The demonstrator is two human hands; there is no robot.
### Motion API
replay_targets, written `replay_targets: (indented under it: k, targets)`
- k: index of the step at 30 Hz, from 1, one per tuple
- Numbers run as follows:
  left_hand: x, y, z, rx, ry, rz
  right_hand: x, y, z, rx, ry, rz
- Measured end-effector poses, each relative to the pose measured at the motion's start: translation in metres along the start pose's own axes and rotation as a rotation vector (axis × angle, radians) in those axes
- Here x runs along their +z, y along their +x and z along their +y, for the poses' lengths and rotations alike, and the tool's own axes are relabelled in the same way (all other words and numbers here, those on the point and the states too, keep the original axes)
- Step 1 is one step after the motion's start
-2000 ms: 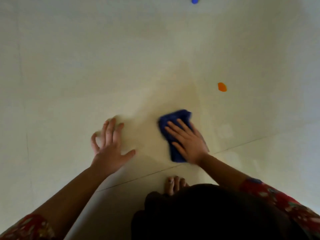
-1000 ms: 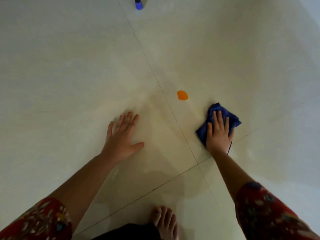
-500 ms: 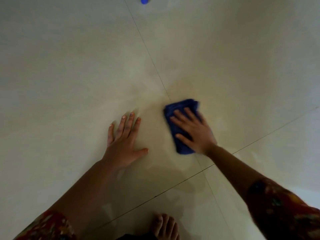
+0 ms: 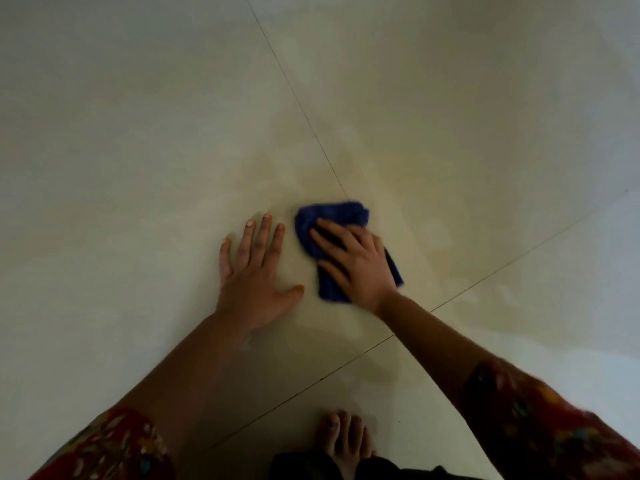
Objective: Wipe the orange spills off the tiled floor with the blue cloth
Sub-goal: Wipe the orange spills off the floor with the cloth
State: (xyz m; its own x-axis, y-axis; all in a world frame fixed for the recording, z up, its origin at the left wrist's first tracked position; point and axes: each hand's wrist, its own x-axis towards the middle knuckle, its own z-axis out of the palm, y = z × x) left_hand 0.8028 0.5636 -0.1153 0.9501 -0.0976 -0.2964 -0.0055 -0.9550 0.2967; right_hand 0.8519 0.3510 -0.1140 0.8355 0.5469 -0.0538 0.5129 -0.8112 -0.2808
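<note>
The right hand (image 4: 356, 265) presses straight, spread fingers on the bunched blue cloth (image 4: 336, 214), beside the left hand (image 4: 254, 282), which lies flat and empty on the tiled floor (image 4: 138, 133). The cloth looks soft and light, best pinned under the palm. Any orange spill is perhaps hidden underneath.

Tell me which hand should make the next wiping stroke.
Right. The right hand lies with straight fingers on the blue cloth, ready to push it. The left hand is spread flat on the bare floor beside the cloth, apart from it.
</note>
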Motion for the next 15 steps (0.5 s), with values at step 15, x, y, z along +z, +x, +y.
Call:
replay_targets:
  k: [15]
  targets:
    - [-0.006, 0.003, -0.002, -0.004, -0.019, -0.089, -0.003, 0.055, -0.046, 0.537, 0.147, -0.105]
